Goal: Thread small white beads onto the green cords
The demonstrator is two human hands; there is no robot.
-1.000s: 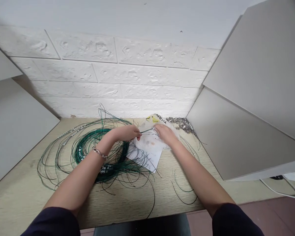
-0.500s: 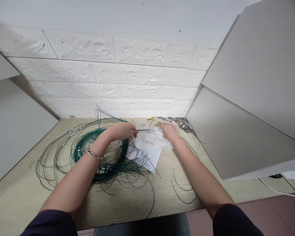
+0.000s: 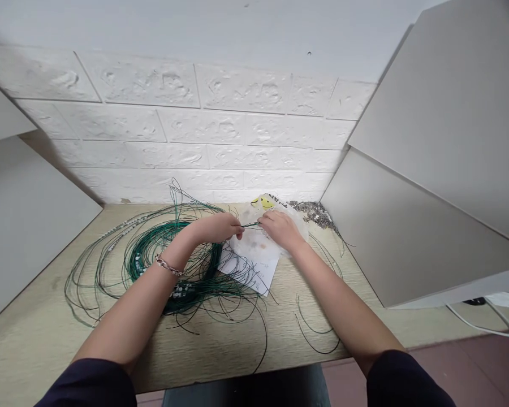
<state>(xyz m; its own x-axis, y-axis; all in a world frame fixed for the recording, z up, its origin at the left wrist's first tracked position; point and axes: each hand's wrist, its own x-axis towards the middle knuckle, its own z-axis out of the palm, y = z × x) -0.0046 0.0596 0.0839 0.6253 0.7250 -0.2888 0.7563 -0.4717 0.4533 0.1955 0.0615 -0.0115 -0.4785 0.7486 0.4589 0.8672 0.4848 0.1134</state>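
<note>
Thin green strands (image 3: 250,225), like cord or wire, run between my two hands over a crumpled clear plastic bag (image 3: 254,246). My left hand (image 3: 223,227) is closed on the strands, its wrist bent over the coil. My right hand (image 3: 280,227) pinches them near their right end, its fingertips above the bag. Beneath my left forearm lies a large coil of green cord (image 3: 216,261) with white beads or tags on parts of it. A sheet of paper (image 3: 263,274) with handwriting sticks out under the bag, partly covered by loose cord ends.
A heap of small greyish bits (image 3: 318,215) lies in the back right corner. Loose dark strands (image 3: 316,342) rest near the table's front edge. A white brick-patterned wall (image 3: 224,127) stands behind, with grey panels (image 3: 407,226) on both sides.
My right hand has moved left, closer to my left hand, and now pinches the strands. The plastic bag has shifted and bunched up under it. My left hand has moved slightly right.
</note>
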